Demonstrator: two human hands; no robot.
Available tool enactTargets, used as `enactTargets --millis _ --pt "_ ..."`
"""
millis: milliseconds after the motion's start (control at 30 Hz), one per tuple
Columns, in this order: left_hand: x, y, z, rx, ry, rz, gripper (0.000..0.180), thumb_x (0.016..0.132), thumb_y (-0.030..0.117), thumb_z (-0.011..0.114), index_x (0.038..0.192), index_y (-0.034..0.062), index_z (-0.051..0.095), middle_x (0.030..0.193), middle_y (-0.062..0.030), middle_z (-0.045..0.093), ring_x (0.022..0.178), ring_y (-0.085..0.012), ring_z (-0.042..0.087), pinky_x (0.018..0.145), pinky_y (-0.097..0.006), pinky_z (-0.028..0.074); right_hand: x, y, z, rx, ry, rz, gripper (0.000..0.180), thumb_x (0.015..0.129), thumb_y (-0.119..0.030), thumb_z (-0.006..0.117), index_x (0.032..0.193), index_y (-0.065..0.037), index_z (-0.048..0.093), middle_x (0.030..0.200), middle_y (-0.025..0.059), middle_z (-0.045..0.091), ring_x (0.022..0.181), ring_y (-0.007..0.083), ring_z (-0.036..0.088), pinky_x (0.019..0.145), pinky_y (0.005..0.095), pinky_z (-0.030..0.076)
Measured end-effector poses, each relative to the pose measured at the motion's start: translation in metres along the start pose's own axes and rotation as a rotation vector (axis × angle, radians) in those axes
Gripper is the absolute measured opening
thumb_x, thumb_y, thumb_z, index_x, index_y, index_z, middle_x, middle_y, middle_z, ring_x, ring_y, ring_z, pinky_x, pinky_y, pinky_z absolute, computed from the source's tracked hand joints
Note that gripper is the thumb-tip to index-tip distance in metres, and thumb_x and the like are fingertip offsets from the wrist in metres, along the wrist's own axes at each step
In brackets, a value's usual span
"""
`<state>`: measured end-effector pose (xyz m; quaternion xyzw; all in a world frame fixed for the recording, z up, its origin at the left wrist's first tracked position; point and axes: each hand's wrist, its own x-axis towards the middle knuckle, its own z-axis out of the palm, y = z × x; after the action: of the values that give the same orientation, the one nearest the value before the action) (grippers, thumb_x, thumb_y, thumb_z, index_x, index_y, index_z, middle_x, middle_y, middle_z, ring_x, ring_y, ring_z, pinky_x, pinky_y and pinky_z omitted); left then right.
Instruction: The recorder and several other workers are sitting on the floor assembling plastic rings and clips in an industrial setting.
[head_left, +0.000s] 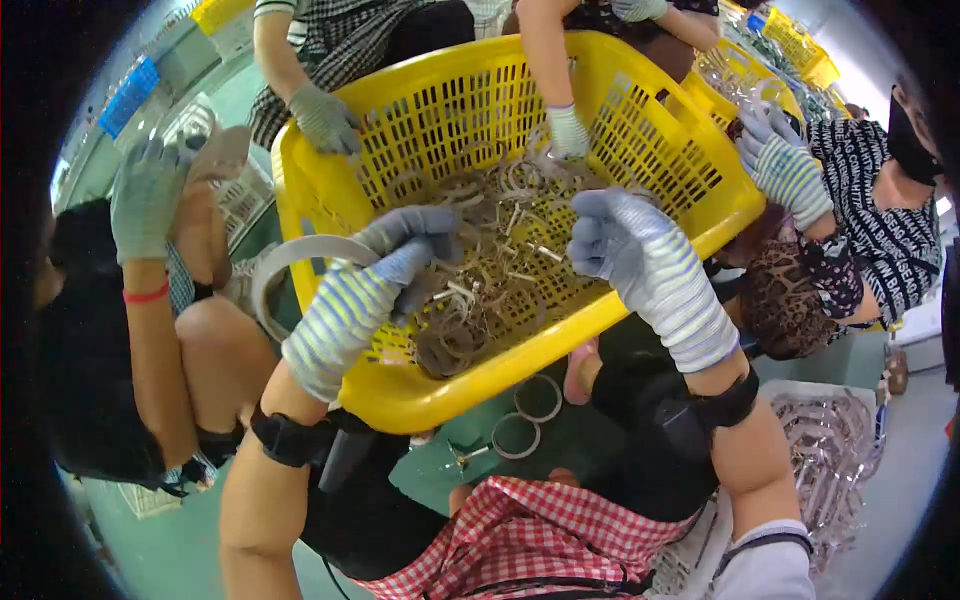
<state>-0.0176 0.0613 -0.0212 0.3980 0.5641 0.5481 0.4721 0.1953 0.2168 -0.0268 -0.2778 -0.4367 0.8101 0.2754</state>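
Note:
Both my hands wear grey-palmed gloves with striped cuffs, and both are raised over a large yellow slotted basket (287, 195). My left hand (365, 285), at the basket's left side, is closed on a curved pale plastic band (268, 285) that arches out to the left past the rim. My right hand (640, 265) hovers above the right part of the basket with its fingers curled in; whatever they hold, if anything, is hidden. Beneath both hands lies a loose heap of clear curved strips (455, 335), with small white pieces (545, 252) among them.
Co-workers' gloved hands rest at the basket's far left (325, 120) and reach inside it (568, 132). Other gloved hands are raised at left (150, 200) and right (785, 165). Two rings (516, 437) lie on the green floor. A pale crate (790, 390) of clear strips stands at right.

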Motion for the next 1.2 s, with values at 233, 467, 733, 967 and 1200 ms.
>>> enactTargets --millis 233,467,733,967,1200 --pt "0.14 -0.054 -0.005 0.496 -0.332 -0.036 0.029 0.086 0.016 0.052 0.111 0.0039 0.06 0.091 -0.0027 0.065 0.068 -0.0104 0.056 0.06 -0.025 0.047 0.022 -0.008 -0.029 0.19 0.089 -0.108 0.025 0.089 -0.03 0.058 0.092 -0.005 0.063 0.071 0.0043 0.062 0.063 0.017 0.06 0.062 0.0303 0.048" --pt "0.201 -0.218 -0.003 1.707 -1.212 -0.04 0.031 0.077 0.013 0.062 0.105 0.0018 0.064 0.094 -0.0118 0.067 0.087 -0.0312 0.064 0.075 -0.04 0.05 0.018 -0.017 -0.005 0.193 0.198 -0.19 0.027 0.091 -0.029 0.057 0.095 -0.004 0.066 0.072 0.0039 0.063 0.064 0.0137 0.06 0.063 0.0269 0.048" --pt "0.193 -0.271 0.034 1.608 -1.065 -0.435 0.041 0.084 0.016 0.055 0.125 0.0107 0.055 0.131 -0.0098 0.052 0.118 -0.022 0.052 0.093 -0.038 0.043 0.012 -0.021 -0.011 0.155 0.25 -0.206 0.028 0.09 -0.026 0.057 0.097 0.001 0.064 0.071 0.0073 0.062 0.064 0.0174 0.06 0.064 0.0302 0.048" --pt "0.184 -0.255 0.032 1.579 -1.049 -0.479 0.045 0.088 0.02 0.048 0.132 0.0116 0.048 0.135 -0.0096 0.049 0.122 -0.0236 0.048 0.098 -0.038 0.041 0.011 -0.017 -0.007 0.142 0.245 -0.212 0.03 0.09 -0.029 0.059 0.096 -0.001 0.065 0.072 0.0047 0.063 0.065 0.0142 0.06 0.063 0.0281 0.048" --pt "0.205 -0.237 0.024 1.808 -1.126 -0.145 0.033 0.09 0.019 0.05 0.122 0.0086 0.054 0.12 -0.0091 0.058 0.109 -0.0225 0.055 0.09 -0.036 0.045 -0.002 -0.018 0.004 0.143 0.235 -0.23 0.031 0.089 -0.031 0.061 0.096 -0.002 0.065 0.073 0.0031 0.063 0.065 0.0129 0.061 0.064 0.0272 0.049"
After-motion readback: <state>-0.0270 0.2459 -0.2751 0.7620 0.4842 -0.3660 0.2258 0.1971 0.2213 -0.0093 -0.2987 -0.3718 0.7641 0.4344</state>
